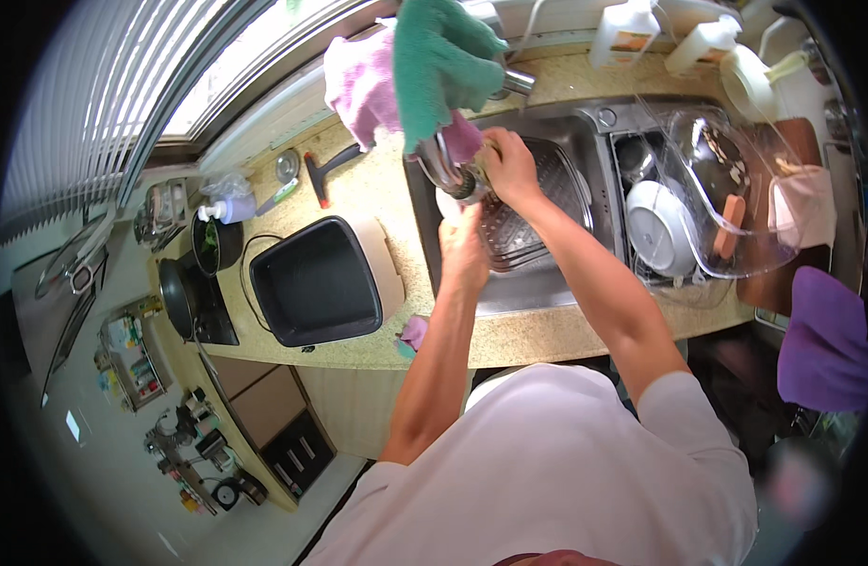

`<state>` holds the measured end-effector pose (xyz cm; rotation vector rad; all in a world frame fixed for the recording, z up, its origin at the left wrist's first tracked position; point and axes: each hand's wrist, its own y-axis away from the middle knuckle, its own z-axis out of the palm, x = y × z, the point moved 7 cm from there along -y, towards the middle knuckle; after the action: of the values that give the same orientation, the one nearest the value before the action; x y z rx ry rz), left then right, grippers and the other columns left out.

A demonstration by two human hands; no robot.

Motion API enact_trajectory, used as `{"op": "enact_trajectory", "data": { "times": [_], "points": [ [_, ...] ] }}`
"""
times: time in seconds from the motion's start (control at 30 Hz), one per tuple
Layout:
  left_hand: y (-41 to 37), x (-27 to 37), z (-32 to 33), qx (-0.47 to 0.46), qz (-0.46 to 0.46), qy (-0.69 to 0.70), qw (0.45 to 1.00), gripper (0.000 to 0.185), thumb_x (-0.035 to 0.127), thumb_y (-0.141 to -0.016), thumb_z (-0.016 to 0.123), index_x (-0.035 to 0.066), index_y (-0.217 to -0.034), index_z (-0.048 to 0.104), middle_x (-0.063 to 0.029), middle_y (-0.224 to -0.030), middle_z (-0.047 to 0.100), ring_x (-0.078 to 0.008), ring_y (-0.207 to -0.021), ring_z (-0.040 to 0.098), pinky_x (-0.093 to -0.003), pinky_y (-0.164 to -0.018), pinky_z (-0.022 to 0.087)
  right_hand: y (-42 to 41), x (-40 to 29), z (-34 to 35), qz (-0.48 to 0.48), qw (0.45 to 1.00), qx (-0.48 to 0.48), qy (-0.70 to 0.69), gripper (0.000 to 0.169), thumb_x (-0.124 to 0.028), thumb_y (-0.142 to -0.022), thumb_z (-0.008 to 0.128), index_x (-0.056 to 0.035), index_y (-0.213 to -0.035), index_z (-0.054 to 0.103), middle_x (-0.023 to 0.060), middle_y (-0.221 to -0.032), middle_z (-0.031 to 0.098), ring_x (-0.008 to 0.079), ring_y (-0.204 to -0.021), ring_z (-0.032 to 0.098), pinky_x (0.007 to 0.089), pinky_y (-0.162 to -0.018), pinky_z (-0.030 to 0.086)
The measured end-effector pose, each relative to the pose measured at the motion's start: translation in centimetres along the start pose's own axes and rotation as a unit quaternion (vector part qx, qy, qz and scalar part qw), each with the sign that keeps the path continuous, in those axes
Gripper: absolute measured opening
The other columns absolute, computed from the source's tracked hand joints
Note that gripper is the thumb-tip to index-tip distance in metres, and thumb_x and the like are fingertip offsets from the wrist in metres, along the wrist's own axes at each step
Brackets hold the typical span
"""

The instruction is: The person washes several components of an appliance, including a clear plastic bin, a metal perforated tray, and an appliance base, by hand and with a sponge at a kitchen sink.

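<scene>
Both my hands are over the left part of a stainless steel sink (506,303), close to the outlet of a chrome faucet (438,161). My left hand (465,237) grips a small white object (447,205), mostly hidden by the faucet and fingers. Curled just above it, my right hand (510,168) holds a yellowish piece (486,161) that looks like a sponge or scrubber. Below the hands, a ridged metal grill tray (547,194) with a wire rim lies in the basin. Green (444,71) and pink (363,81) cloths hang over the faucet.
Left of the sink stands a black rectangular cooker pot (317,283) in a beige housing. A squeegee (328,173) lies behind it. Right of the basin, a dish rack holds a white bowl (659,226) and a clear plastic cover (752,262). Soap bottles (621,35) line the back.
</scene>
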<state>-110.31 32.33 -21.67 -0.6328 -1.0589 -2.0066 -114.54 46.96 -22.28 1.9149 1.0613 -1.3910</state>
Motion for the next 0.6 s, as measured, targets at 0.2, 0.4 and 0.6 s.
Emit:
{"op": "enact_trajectory", "data": {
  "times": [0.2, 0.4, 0.6],
  "points": [
    [0.8, 0.4, -5.6, 0.058, -0.018, 0.082, 0.995, 0.035, 0.022, -0.104, 0.050, 0.003, -0.133, 0.052, -0.0098, -0.121, 0.064, -0.0217, -0.105, 0.065, -0.0375, -0.091, 0.054, 4.2, -3.0, 5.5, 0.032, 0.986, -0.130, -0.098, 0.057, -0.012, -0.066, 0.081, -0.0183, -0.120, 0.064, 0.0068, -0.128, 0.060, 0.0283, -0.124, 0.056, 0.0367, -0.103, 0.046],
    [3.5, 1.4, -5.5, 0.073, -0.052, 0.115, 0.989, 0.040, 0.028, -0.106, 0.043, 0.001, -0.132, 0.054, -0.0150, -0.122, 0.066, -0.0280, -0.107, 0.067, -0.0449, -0.092, 0.056, 0.2, 0.6, 4.4, 0.063, 0.990, -0.120, 0.041, 0.038, -0.023, -0.080, 0.072, -0.0203, -0.118, 0.066, 0.0115, -0.109, 0.063, 0.0382, -0.104, 0.061, 0.0453, -0.094, 0.049],
    [3.0, 1.3, -6.3, 0.091, -0.043, 0.095, 0.990, 0.041, 0.030, -0.106, 0.043, 0.002, -0.132, 0.055, -0.0137, -0.121, 0.067, -0.0262, -0.103, 0.068, -0.0424, -0.091, 0.056, 5.1, -2.9, 4.9, -0.131, 0.975, -0.152, 0.093, 0.035, -0.029, -0.090, 0.065, -0.0196, -0.123, 0.061, 0.0152, -0.108, 0.062, 0.0380, -0.099, 0.064, 0.0475, -0.087, 0.052]
  ]
}}
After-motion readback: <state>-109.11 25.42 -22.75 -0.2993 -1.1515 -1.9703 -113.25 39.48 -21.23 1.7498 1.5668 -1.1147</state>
